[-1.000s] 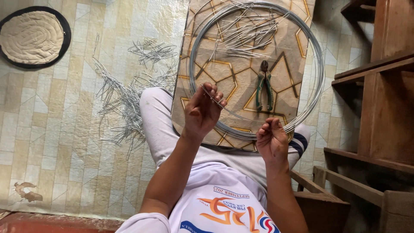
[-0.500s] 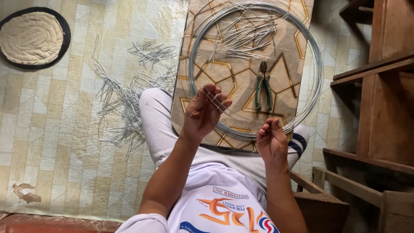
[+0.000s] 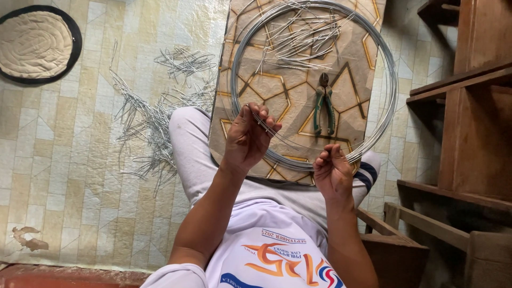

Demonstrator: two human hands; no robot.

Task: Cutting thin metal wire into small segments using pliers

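Observation:
I sit with a patterned board point(image 3: 352, 69) across my lap. A large coil of grey wire point(image 3: 392, 88) lies on it. My left hand point(image 3: 249, 140) is raised over the board's near left part, fingers pinched on a thin wire piece point(image 3: 266, 128) that runs toward my right hand point(image 3: 332, 173). The right hand is closed on the other end of that wire, near the coil's lower edge. Green-handled pliers point(image 3: 324, 104) lie inside the coil, apart from both hands. Cut wire pieces point(image 3: 304, 34) are piled at the board's far end.
Several bent wire pieces point(image 3: 154, 114) lie scattered on the tiled floor to my left. A round mat with a black rim point(image 3: 34, 45) sits at the far left. Wooden shelves or steps point(image 3: 464, 101) stand close on my right.
My left hand has shifted slightly toward the right and its fingers have turned on the wire. The right hand stays in place.

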